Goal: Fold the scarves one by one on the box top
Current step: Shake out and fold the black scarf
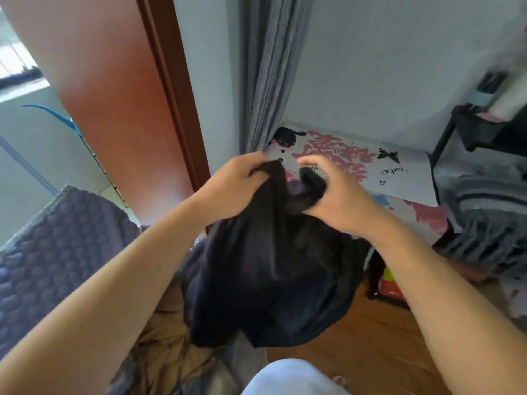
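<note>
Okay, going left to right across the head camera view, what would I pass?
Quilted grey-purple blanket → reddish-brown wooden door → pleated grey curtain → white box top with pink lettering and black cats → black metal rack holding grey fringed fabric.

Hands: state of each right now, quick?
Left hand: gripping the black scarf.
Right hand: gripping the same scarf.

Grey curtain [265, 72] (wooden floor [370, 352])
</note>
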